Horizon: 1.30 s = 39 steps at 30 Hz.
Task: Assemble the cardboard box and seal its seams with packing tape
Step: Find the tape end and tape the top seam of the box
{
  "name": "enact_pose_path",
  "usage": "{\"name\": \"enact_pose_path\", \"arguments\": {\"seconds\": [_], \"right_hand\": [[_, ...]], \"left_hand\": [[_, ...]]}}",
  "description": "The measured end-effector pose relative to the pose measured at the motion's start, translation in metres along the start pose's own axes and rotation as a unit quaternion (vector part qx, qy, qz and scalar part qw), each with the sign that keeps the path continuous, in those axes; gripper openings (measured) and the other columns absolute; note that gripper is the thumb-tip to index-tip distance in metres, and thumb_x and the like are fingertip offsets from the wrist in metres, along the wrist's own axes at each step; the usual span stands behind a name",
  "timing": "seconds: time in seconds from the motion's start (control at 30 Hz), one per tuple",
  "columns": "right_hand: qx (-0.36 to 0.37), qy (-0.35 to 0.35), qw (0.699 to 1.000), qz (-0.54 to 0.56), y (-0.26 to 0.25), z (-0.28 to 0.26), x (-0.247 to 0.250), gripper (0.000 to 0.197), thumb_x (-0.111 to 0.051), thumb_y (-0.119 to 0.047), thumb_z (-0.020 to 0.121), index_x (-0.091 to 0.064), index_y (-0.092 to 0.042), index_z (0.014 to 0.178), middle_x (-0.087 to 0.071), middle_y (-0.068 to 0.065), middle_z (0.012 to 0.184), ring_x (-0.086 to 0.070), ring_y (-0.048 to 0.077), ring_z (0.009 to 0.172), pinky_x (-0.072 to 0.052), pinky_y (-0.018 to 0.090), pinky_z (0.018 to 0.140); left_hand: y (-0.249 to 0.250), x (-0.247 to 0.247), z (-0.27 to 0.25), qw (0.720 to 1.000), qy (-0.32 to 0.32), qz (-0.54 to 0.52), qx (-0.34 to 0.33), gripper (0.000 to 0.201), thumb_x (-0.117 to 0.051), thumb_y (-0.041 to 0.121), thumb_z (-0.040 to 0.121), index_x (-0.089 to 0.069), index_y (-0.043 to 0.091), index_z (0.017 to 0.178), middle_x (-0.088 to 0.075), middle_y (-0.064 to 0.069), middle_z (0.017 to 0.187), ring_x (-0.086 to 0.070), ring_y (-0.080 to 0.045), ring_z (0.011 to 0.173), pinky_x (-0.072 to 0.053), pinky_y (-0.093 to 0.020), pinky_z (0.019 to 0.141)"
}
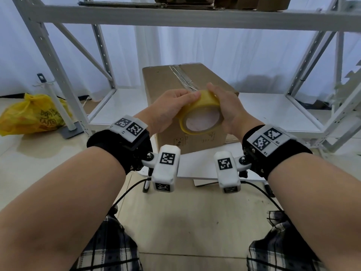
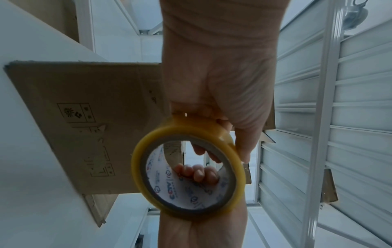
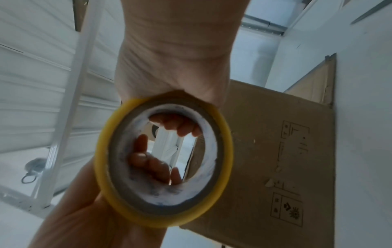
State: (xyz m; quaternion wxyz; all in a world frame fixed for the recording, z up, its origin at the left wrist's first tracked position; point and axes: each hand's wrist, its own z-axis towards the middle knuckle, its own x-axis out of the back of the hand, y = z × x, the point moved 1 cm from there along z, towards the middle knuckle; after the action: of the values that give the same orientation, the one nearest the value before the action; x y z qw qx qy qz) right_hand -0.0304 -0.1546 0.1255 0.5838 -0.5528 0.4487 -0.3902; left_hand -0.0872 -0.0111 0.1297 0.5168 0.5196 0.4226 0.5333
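The cardboard box (image 1: 187, 106) is already folded up with its top seam taped, and the tape roll (image 1: 201, 114) is gripped by both left hand (image 1: 168, 110) and right hand (image 1: 228, 110), so other seams probably remain.

Handling pictograms printed in black on side of cardboard box (image 3: 284, 167), lettering beside them too small to read. Blue and red brand print inside core of tape roll (image 2: 188, 169), mirrored, not legible. Dark writing on yellow bag (image 1: 35, 116), unreadable. "R1", "R2" beside square coded markers on right wristband (image 1: 273, 142).
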Motion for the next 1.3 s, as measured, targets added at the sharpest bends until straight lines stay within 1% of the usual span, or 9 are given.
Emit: {"name": "enact_pose_path", "arguments": {"seconds": [0.33, 0.5, 0.57, 0.67, 0.73, 0.83, 1.03, 1.2, 1.3], "right_hand": [[-0.06, 0.012, 0.964, 0.259, 0.003, 0.01, 0.016, 0.029, -0.067, -0.033, 0.075, -0.052, -0.017, 0.056, -0.045, 0.001, 0.053, -0.044, 0.015, 0.051, -0.041, 0.027, 0.064], [-0.112, 0.034, 0.938, 0.326, 0.009, 0.02, 0.019, 0.044, -0.056, -0.055, 0.087, -0.057, -0.012, 0.084, -0.049, 0.008, 0.084, -0.057, 0.027, 0.085, -0.046, 0.044, 0.097], [-0.131, 0.028, 0.942, 0.307, 0.006, 0.019, 0.017, 0.059, -0.048, -0.065, 0.087, -0.054, -0.007, 0.088, -0.056, 0.009, 0.083, -0.065, 0.027, 0.074, -0.054, 0.045, 0.087], [-0.101, -0.026, 0.974, 0.201, 0.0, 0.018, 0.013, 0.066, -0.042, -0.07, 0.087, -0.055, -0.012, 0.113, -0.062, 0.019, 0.113, -0.067, 0.033, 0.098, -0.054, 0.047, 0.088], [-0.04, -0.033, 0.991, 0.124, -0.004, 0.016, 0.009, 0.047, -0.045, -0.061, 0.091, -0.058, -0.022, 0.113, -0.067, 0.01, 0.111, -0.066, 0.026, 0.1, -0.053, 0.043, 0.091], [0.015, -0.041, 0.999, 0.011, -0.004, 0.009, 0.005, 0.021, -0.057, -0.033, 0.093, -0.062, -0.026, 0.111, -0.068, 0.003, 0.11, -0.065, 0.021, 0.098, -0.052, 0.037, 0.083], [-0.068, 0.054, 0.992, 0.087, -0.001, 0.005, 0.013, 0.014, -0.049, -0.01, 0.094, -0.061, -0.015, 0.101, -0.065, 0.006, 0.095, -0.064, 0.019, 0.083, -0.055, 0.032, 0.068], [-0.119, 0.075, 0.984, 0.107, 0.001, 0.005, 0.012, 0.014, -0.048, -0.009, 0.093, -0.054, -0.01, 0.105, -0.06, 0.012, 0.101, -0.062, 0.026, 0.088, -0.057, 0.036, 0.065], [-0.133, 0.071, 0.982, 0.111, -0.001, 0.005, 0.011, 0.022, -0.047, -0.009, 0.092, -0.052, -0.011, 0.113, -0.058, 0.014, 0.104, -0.061, 0.028, 0.091, -0.057, 0.038, 0.065]], "left_hand": [[0.001, -0.005, 0.002, 0.999, 0.019, -0.028, -0.018, 0.038, -0.046, 0.033, 0.098, -0.058, -0.001, 0.113, -0.063, -0.012, 0.097, -0.06, -0.021, 0.091, -0.044, -0.038, 0.097], [-0.002, -0.005, 0.005, 0.997, 0.02, -0.062, -0.04, 0.041, -0.055, 0.031, 0.094, -0.044, 0.025, 0.132, -0.058, -0.009, 0.122, -0.061, -0.019, 0.109, -0.049, -0.033, 0.096], [0.0, -0.004, 0.005, 0.998, 0.019, -0.01, -0.066, 0.056, -0.064, 0.026, 0.089, -0.038, 0.032, 0.138, -0.055, -0.006, 0.126, -0.056, -0.016, 0.116, -0.051, -0.033, 0.095], [0.005, -0.001, 0.004, 0.995, 0.063, 0.046, -0.066, 0.041, -0.057, 0.02, 0.094, -0.047, 0.023, 0.134, -0.063, -0.009, 0.104, -0.064, -0.018, 0.091, -0.057, -0.034, 0.083], [0.006, 0.0, 0.003, 0.992, 0.111, 0.039, -0.037, 0.03, -0.044, 0.024, 0.1, -0.052, 0.019, 0.128, -0.064, -0.008, 0.094, -0.063, -0.018, 0.078, -0.057, -0.035, 0.075], [0.008, -0.002, 0.005, 0.989, 0.141, 0.034, -0.004, 0.035, -0.032, 0.035, 0.102, -0.053, 0.018, 0.124, -0.065, -0.006, 0.104, -0.065, -0.018, 0.09, -0.059, -0.031, 0.072], [0.004, 0.001, 0.006, 0.981, 0.073, 0.182, -0.01, 0.066, -0.042, 0.06, 0.091, -0.036, 0.021, 0.143, -0.049, 0.0, 0.136, -0.048, -0.018, 0.122, -0.039, -0.04, 0.106], [-0.002, -0.002, 0.004, 0.96, 0.032, 0.273, -0.05, 0.08, -0.061, 0.052, 0.083, -0.024, 0.022, 0.147, -0.039, -0.003, 0.14, -0.042, -0.017, 0.125, -0.04, -0.035, 0.106], [-0.002, -0.001, 0.005, 0.951, 0.042, 0.291, -0.093, 0.06, -0.068, 0.05, 0.08, -0.043, 0.027, 0.13, -0.047, 0.002, 0.124, -0.051, -0.017, 0.112, -0.049, -0.041, 0.097]]}}
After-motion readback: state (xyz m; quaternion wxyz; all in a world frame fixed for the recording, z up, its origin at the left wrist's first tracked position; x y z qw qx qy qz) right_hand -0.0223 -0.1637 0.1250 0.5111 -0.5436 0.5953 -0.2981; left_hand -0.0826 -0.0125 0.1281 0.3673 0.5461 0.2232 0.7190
